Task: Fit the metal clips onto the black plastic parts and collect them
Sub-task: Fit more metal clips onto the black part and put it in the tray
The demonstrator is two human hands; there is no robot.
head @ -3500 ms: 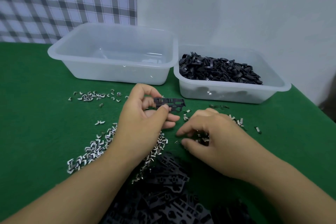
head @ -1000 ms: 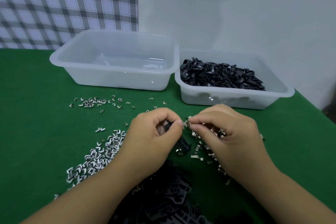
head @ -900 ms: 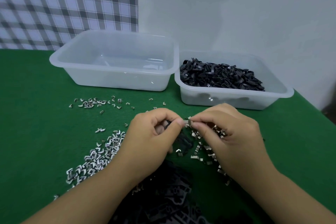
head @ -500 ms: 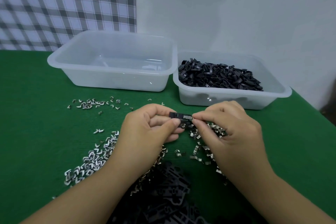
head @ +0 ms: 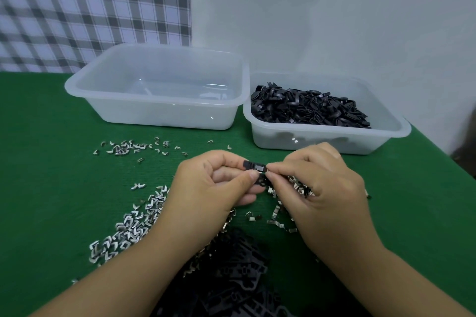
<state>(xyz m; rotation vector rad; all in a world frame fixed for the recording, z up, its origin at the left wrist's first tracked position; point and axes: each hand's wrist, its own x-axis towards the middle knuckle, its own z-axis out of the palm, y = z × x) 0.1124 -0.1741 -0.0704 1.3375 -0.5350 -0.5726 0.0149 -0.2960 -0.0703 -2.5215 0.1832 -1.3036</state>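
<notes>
**A small hand-assembly workshop**

It looked like a piecework station. A desk (head: 51, 188) covered in green felt carried loose heaps of metal clips (head: 128, 226) and a pile of black plastic parts (head: 231, 278). Behind them stood a translucent tub (head: 164, 116) and a second tub (head: 322, 140) heaped with black pieces (head: 309, 110). A plain white wall (head: 360, 20) and a checked cloth (head: 90, 8) backed it.

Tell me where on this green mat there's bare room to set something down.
Bare mat lies left of the clip heap and the scattered clips. Another patch sits right of the right hand, in front of the filled tub. Crowded: around the left hand and toward you, where the black parts pile lies.
</notes>
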